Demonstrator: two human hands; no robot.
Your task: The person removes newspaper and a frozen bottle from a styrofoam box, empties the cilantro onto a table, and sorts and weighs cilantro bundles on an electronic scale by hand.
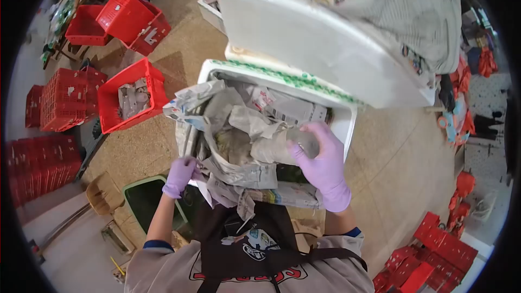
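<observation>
A white foam box (348, 125) with crumpled newspaper and plastic bags inside stands in front of the body. My right hand (324, 168), in a purple glove, has its fingers wrapped round the end of a greyish, translucent wrapped bundle (274, 147) at the box's right side. At the left front corner my left hand (182, 176), gloved too, is closed on the edge of the newspaper (209, 154). A white bag with red print and a barcode (290, 107) lies along the far side of the box.
A large white foam box (304, 32) holding newspaper stands behind. Red crates (130, 17) are stacked at the left, one red crate (111, 100) with grey contents. A green-rimmed bin (149, 203) is at the lower left. More red crates (445, 252) stand lower right.
</observation>
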